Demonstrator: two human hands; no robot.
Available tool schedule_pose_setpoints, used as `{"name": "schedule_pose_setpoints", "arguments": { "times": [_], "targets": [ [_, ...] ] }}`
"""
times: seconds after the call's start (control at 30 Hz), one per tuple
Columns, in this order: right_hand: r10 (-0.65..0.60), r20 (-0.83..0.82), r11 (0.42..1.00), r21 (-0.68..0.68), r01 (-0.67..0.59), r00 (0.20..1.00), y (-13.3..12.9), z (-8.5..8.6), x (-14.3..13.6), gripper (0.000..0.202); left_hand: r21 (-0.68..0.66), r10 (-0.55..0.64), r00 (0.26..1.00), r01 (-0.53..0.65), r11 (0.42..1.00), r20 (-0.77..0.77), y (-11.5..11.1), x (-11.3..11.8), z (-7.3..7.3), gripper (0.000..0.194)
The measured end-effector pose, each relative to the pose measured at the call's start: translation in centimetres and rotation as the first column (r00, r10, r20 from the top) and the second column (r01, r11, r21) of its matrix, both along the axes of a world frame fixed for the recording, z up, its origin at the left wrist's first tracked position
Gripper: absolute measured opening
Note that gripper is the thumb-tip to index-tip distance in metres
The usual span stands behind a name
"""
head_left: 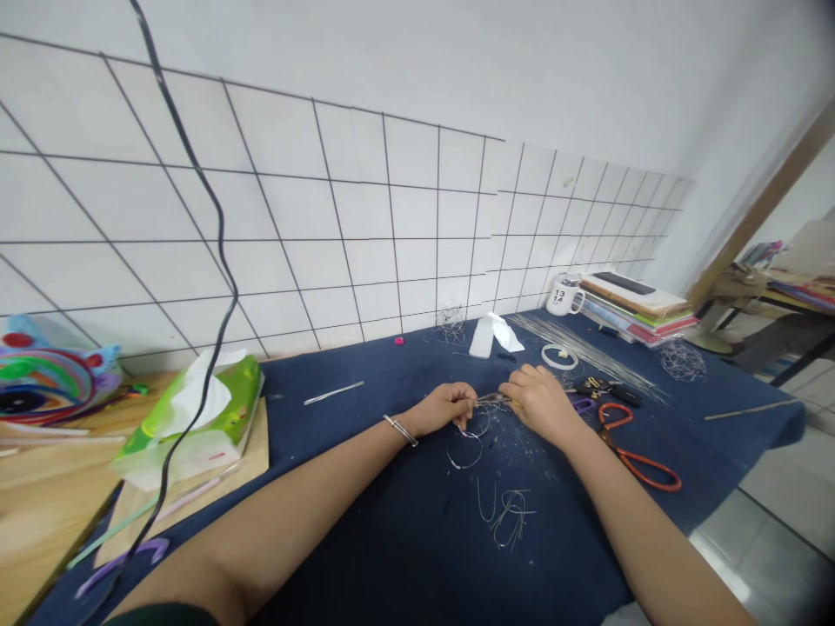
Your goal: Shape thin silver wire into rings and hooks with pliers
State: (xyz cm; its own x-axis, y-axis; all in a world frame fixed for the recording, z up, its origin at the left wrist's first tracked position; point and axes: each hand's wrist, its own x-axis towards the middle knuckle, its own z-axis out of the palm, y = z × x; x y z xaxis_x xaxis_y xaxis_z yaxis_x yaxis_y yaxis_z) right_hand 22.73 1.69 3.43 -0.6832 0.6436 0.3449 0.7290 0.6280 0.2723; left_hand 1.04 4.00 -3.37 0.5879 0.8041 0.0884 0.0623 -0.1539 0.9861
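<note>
My left hand (450,409) is closed in a pinch on a thin silvery wire (481,452), which hangs in rounded loops below the fingers. Facing it, my right hand (540,404) wraps round pliers (490,400); their metal jaws point left and meet the wire by my left fingertips. The handles are mostly hidden under my palm. On the dark blue cloth, nearer to me, lies a small pile of bent wire pieces (512,520). Orange-handled scissors (617,417) rest to the right of my right hand, beside a black-handled tool (610,390).
Long straight wires (587,352) lie at the back right, near a white ring-shaped coil (559,356). Behind them stand a white mug (564,296) and a stack of books (632,313). Tissues in a green pack (241,396) sit left. A black cable (218,235) hangs across the left side.
</note>
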Motion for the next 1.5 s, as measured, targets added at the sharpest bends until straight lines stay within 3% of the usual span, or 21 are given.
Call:
{"name": "schedule_pose_setpoints", "arguments": {
  "times": [0.57,1.5],
  "targets": [
    [0.028,0.067,0.992,0.118,-0.036,0.997,-0.41,0.66,-0.26,0.016,0.031,0.019,1.000,-0.019,0.999,0.001,-0.11,0.03,0.02,0.016],
    [0.014,0.018,0.999,0.044,-0.015,1.000,-0.17,0.53,0.20,0.015,0.038,0.006,1.000,-0.007,0.999,0.019,-0.55,0.05,0.44,0.015]
  ]
}}
